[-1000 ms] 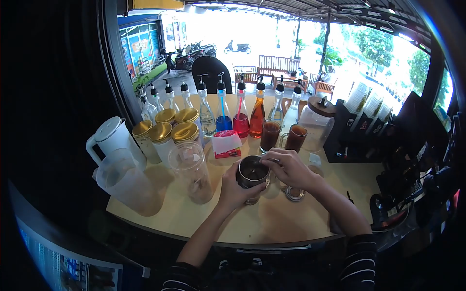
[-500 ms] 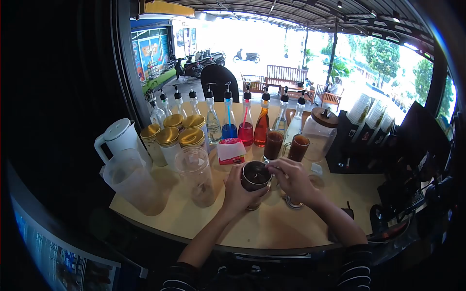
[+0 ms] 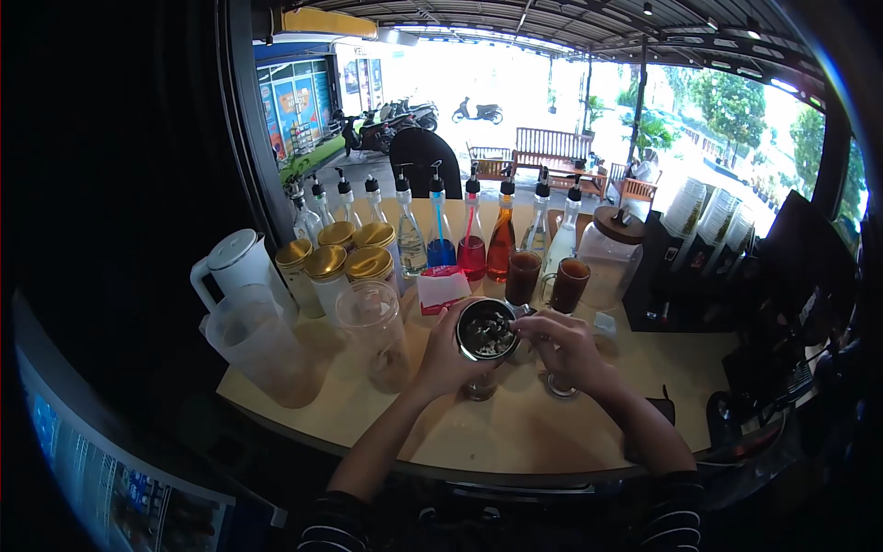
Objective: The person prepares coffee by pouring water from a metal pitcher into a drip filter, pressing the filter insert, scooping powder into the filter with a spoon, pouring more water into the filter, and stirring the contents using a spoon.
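Observation:
My left hand point(image 3: 448, 354) is wrapped round the left side of a metal cup point(image 3: 461, 342), its open mouth tilted toward me. Pale bits lie in the dark inside of the cup. At the cup's right rim, my right hand point(image 3: 566, 345) has its fingers pinched together; what they hold is too small to make out. A small glass point(image 3: 479, 386) stands on the counter just below the cup. The round base of another glass point(image 3: 562, 386) shows under my right hand. Two glass mugs of brown drink point(image 3: 523, 279) point(image 3: 569, 285) stand behind my hands.
Pump bottles point(image 3: 501, 244) of coloured syrup line the counter's back. Gold-lidded jars point(image 3: 371, 267), a clear canister point(image 3: 372, 340), a frosted pitcher point(image 3: 253, 336) and a white jug point(image 3: 241, 262) stand left. A red-and-white box point(image 3: 443, 290) sits mid-counter. A wooden-lidded jar point(image 3: 610, 258) and cup rack point(image 3: 681, 285) are right.
The metal cup has tipped toward me, so the pale bits inside now show. My right hand stays pinched at its rim. The whole view has shifted slightly.

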